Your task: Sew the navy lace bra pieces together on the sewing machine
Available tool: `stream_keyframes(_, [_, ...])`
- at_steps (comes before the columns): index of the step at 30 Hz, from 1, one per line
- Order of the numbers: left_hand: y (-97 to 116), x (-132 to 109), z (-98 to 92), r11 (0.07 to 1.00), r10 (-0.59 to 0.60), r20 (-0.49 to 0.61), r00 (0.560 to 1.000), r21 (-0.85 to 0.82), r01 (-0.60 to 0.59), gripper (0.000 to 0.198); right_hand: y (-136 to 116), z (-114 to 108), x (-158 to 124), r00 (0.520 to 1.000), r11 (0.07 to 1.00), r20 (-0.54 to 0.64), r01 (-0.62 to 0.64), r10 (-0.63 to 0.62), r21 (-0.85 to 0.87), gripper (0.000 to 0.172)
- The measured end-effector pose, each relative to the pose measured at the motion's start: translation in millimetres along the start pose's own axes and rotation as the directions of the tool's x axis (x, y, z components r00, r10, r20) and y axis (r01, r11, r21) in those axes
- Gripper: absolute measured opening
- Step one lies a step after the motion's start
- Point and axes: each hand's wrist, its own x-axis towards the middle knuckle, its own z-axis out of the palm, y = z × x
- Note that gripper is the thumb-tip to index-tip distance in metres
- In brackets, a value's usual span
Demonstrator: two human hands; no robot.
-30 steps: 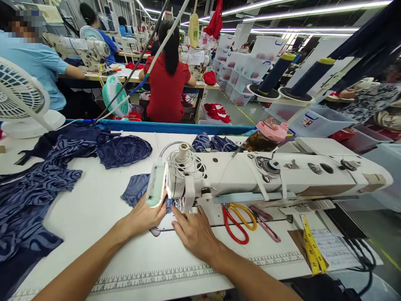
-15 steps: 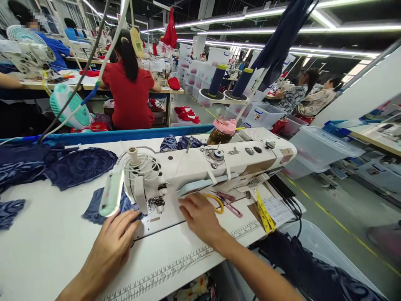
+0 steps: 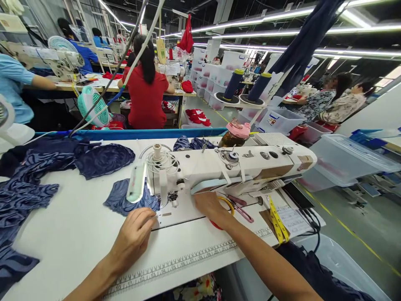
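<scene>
A piece of navy patterned fabric (image 3: 120,198) lies on the white sewing machine table, partly behind the machine's needle end. My left hand (image 3: 134,230) rests at its near edge, fingers bent and pressed together; whether they pinch the cloth is hidden. Under the arm of the white sewing machine (image 3: 203,165) is my right hand (image 3: 209,205), back towards me, its fingers mostly out of sight. Right beside it lie a yellow ring-shaped handle (image 3: 230,205) and a pink-handled tool (image 3: 244,214). A bit of red curve shows below the wrist.
Navy fabric pieces (image 3: 37,184) cover the table's left side. A printed ruler (image 3: 188,259) runs along the front edge. On the right lie a yellow tape measure (image 3: 278,221) and a paper sheet (image 3: 290,221). A pink-lidded bottle (image 3: 236,133) stands behind the machine.
The view has swung left, so the scene sits further right. My right hand has turned, with its fingers now further from sight. My left hand's fingers are more bent, still near the fabric.
</scene>
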Motion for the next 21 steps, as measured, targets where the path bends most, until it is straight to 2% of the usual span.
stream_keyframes(4, [0, -1, -0.5, 0.996, -0.072, -0.033, 0.997, -0.059, 0.07, 0.031, -12, -4, -9, 0.993, 0.996, -0.098, 0.073, -0.068, 0.044, 0.025])
stream_keyframes(8, [1, -2, -0.4, 0.984, -0.131, -0.049, 0.99, -0.131, 0.124, 0.033, -12, -10, -17, 0.986, 0.997, -0.166, 0.038, -0.025, 0.073, 0.031])
stream_keyframes(13, [2, -3, 1.0, 0.98, -0.134, -0.057, 0.989, -0.155, 0.124, 0.032, 4, -15, -17, 0.993, 0.997, -0.113, -0.03, 0.038, 0.068, 0.033])
stream_keyframes(17, [1, -1, 1.1, 0.982, -0.111, -0.065, 0.992, -0.16, 0.099, 0.031, 6, -14, -9, 0.996, 0.994, -0.085, 0.003, 0.006, 0.109, 0.028])
stream_keyframes(21, [0, -2, 0.5, 0.981, -0.131, -0.053, 0.99, -0.153, 0.122, 0.03, 1, -12, -1, 0.995, 0.983, -0.066, 0.089, -0.079, 0.163, 0.019])
